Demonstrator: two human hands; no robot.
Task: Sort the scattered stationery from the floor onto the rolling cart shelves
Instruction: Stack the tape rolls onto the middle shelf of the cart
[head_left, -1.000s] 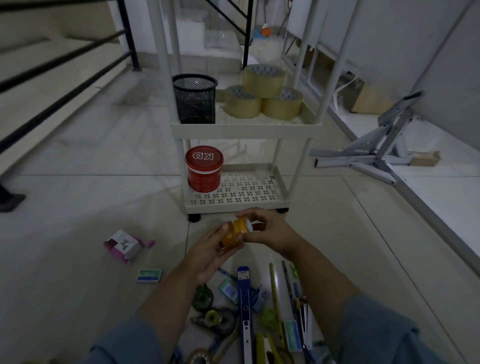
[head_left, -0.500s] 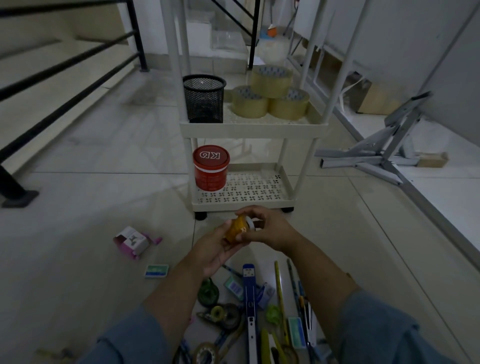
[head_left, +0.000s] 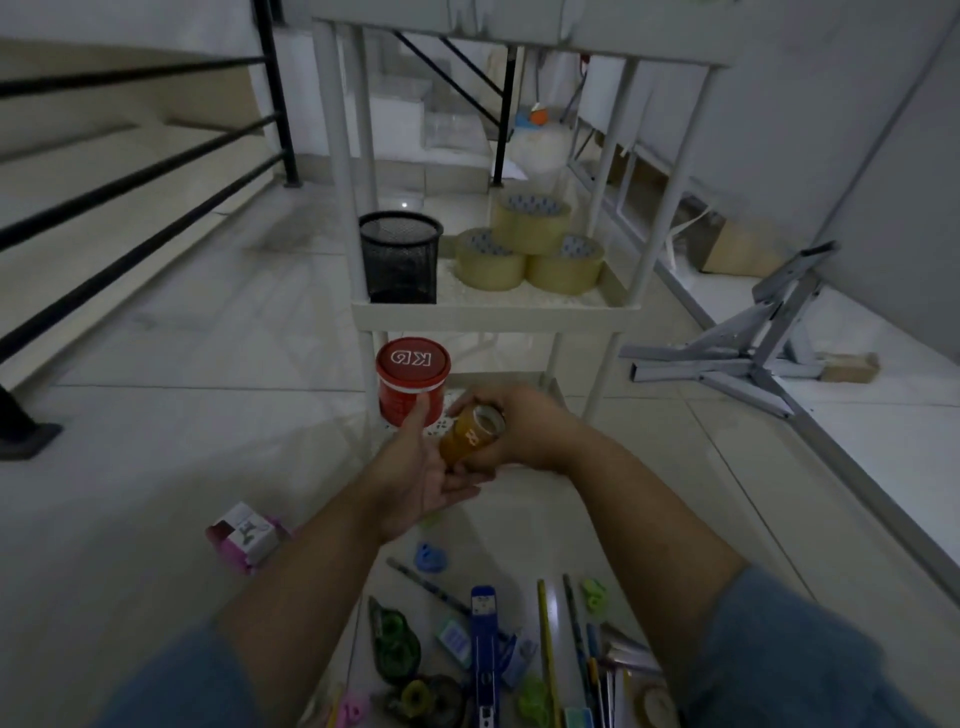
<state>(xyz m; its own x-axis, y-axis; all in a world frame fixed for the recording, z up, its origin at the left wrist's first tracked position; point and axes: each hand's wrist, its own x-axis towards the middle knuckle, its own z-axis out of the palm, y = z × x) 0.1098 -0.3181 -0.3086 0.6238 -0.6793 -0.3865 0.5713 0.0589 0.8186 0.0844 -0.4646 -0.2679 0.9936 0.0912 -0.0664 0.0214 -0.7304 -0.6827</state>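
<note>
Right hand (head_left: 524, 428): my fingers clamped round orange cylinder (head_left: 467, 436), held before cart (head_left: 493, 318), low, beside red tin (head_left: 413, 387). Left hand (head_left: 421, 470): my fingers straight, palm under cylinder.

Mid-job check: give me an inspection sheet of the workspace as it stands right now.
surface: pale tiled floor, dim light.
job's things: white cart; mesh cup and three tape rolls on middle shelf; red tin on bottom shelf; orange roll in hand.
clutter: pink box, pens, long blue tool, green tape dispenser on floor.
grippers: right hand grips orange roll; left hand open beneath it.
cables: nothing seen.
surroundings: black railing left, grey metal frame right.
</note>
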